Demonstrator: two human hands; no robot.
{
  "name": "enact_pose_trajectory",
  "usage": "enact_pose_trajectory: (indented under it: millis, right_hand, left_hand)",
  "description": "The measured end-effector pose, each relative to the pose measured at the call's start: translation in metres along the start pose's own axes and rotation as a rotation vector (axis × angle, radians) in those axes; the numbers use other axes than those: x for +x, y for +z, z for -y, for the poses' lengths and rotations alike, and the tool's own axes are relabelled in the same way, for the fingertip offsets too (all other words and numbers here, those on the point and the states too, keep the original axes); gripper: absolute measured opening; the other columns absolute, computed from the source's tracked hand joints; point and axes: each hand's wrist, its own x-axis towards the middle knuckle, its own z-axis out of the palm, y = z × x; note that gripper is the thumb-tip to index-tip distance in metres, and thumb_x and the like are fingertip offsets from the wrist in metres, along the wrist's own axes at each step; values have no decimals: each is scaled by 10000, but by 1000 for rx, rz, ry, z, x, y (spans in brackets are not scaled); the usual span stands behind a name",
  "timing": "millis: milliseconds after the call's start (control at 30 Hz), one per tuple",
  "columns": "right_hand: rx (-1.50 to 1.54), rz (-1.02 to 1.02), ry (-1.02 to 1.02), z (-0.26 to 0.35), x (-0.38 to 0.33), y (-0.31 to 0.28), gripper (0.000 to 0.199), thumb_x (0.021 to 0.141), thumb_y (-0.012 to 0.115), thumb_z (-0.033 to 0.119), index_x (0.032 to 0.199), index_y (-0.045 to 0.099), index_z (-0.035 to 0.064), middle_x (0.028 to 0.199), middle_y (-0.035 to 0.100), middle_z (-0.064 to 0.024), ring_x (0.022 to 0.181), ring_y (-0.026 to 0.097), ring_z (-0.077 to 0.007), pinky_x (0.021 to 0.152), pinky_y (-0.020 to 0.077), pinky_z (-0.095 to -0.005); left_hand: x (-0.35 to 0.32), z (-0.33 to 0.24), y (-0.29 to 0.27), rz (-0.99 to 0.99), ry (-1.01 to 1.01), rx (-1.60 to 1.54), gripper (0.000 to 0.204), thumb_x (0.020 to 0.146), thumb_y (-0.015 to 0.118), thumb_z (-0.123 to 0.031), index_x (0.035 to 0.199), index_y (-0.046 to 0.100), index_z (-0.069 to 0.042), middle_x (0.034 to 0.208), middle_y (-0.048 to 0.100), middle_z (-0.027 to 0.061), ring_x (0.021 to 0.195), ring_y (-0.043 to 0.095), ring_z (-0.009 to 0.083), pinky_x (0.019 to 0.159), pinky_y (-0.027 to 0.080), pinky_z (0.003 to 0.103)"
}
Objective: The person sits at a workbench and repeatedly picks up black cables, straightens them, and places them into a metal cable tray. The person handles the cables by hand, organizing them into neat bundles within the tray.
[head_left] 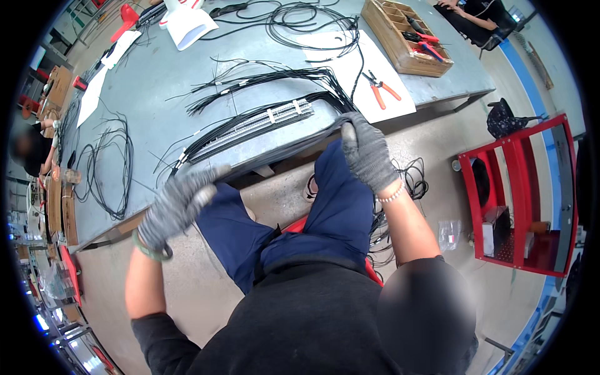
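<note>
My gloved right hand [367, 150] is closed around a bundle of black cables [287, 149] at the table's front edge. The bundle stretches left from it, blurred, toward my gloved left hand [181, 203]. The left fingers reach to the bundle, thumb apart from them; motion smears them, so I cannot tell whether they grip it. Just behind, more black cables [250, 80] lie on the table, bending round toward my right hand. Between these cables and the front edge lies a grey slotted strip [250, 128] with white ties or labels.
Orange-handled pliers [382, 90] lie on a white sheet [400, 103]. Behind them stands a wooden compartment box [425, 65] of tools. Cable coils [300, 28] lie at the back, another coil [94, 165] at left. A red cabinet [522, 200] stands right. Other people [469, 15] sit nearby.
</note>
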Motion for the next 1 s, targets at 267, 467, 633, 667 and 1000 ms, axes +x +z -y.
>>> enact_pose_trajectory:
  millis: [267,467,633,667,1000]
  right_hand:
    - [648,669,543,-63,51,57,332,959,395,329,903,570,52,560,471,6,439,457,-83,384,395,-236]
    - [150,271,536,-136,127,122,407,944,417,350,939,624,0,921,629,-258,912,588,-419,832,466,-436]
    - [-179,368,506,-137,136,141,404,942,394,323,958,635,-1,963,627,-264,950,593,-411,853,465,-455]
    - [-180,364,497,-139,135,143,405,943,394,325,959,636,0,966,627,-263,951,593,-411,854,464,-457]
    - [-132,470,589,-142,132,127,424,934,436,341,1103,585,-18,1070,614,-246,1049,558,-401,906,435,-435]
  left_hand:
    - [116,118,-5,85,52,374,306,922,499,-217,1210,584,-154,1004,647,166,948,604,343,832,471,424]
    - [221,148,18,135,-66,431,337,926,500,-222,1252,563,-168,1049,639,183,973,599,360,854,468,430]
    - [252,157,52,298,-184,610,344,920,475,-302,1196,590,-131,1132,612,167,1104,549,316,949,422,412]
    - [262,157,65,217,-121,481,346,918,479,-308,1195,589,-131,1148,605,168,1106,548,317,949,423,411]
    - [359,96,136,131,-151,384,265,828,593,-379,946,719,-178,834,676,123,823,646,296,760,493,417]
